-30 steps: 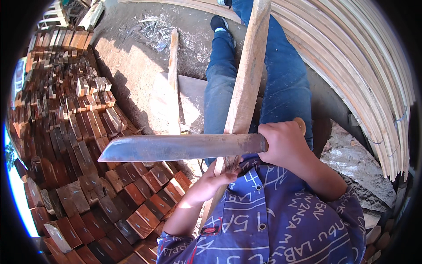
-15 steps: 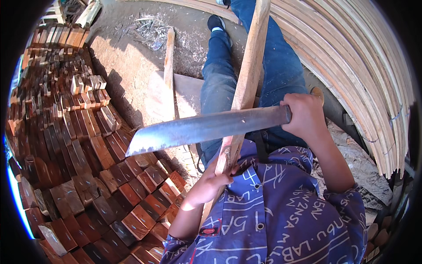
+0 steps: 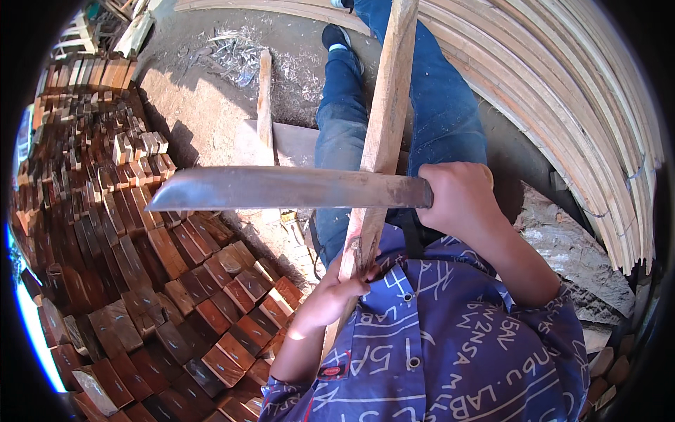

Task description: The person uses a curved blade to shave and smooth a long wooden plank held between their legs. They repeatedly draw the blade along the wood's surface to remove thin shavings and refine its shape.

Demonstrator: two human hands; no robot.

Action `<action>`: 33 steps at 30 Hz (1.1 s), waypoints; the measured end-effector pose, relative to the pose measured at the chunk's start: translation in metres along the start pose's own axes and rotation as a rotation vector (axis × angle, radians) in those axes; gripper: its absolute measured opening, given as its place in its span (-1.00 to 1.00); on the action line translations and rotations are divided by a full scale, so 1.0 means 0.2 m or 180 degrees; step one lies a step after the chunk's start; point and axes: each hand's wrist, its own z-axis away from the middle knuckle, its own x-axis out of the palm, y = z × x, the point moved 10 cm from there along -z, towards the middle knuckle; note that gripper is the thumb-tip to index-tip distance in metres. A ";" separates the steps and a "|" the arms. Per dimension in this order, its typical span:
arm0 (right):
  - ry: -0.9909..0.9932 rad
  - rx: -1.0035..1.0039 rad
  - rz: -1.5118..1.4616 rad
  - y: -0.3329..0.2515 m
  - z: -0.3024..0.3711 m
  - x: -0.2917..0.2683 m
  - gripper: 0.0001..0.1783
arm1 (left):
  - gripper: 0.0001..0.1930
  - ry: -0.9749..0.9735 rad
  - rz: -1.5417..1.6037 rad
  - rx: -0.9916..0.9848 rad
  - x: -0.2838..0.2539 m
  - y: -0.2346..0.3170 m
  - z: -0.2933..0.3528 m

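Note:
My right hand (image 3: 458, 195) is closed around the handle of a machete (image 3: 281, 188). Its long, broad steel blade points left, roughly level, and crosses over a wooden pole (image 3: 385, 133). My left hand (image 3: 344, 290) grips that pole near its lower end, close to my shirt, with the thumb in front and fingers partly hidden behind the wood. From there the pole runs away from me between my legs, its upper faces pale and roughly cut. Whether the blade touches the wood I cannot tell.
Stacked reddish-brown wood blocks (image 3: 140, 281) fill the left side. Long pale planks (image 3: 555, 105) curve along the right. A narrow wood piece (image 3: 265, 98) stands ahead on the left, near shavings (image 3: 235, 56) on the ground. A rough slab (image 3: 562, 246) lies at my right.
My right hand and the machete have shifted left, and the blade's tip has risen, bringing it nearly level. My left hand keeps its hold on the pole.

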 end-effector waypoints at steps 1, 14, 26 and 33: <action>0.0034 -0.0118 -0.0003 -0.04 -0.03 0.00 -0.80 | -0.35 -0.0060 -0.0141 -0.0107 -0.01 -0.02 0.01; 0.0410 -0.0165 0.0204 0.11 -0.12 -0.11 -0.75 | -0.28 0.0068 -0.0579 0.0251 0.01 0.02 0.01; 0.0302 -0.0129 0.0373 0.03 -0.04 -0.07 -0.74 | -0.24 -0.0167 -0.0270 0.0173 -0.03 -0.02 0.01; 0.0113 -0.0434 0.0143 -0.11 0.03 0.03 -0.72 | -0.24 0.0031 -0.0232 0.0130 -0.04 -0.02 0.01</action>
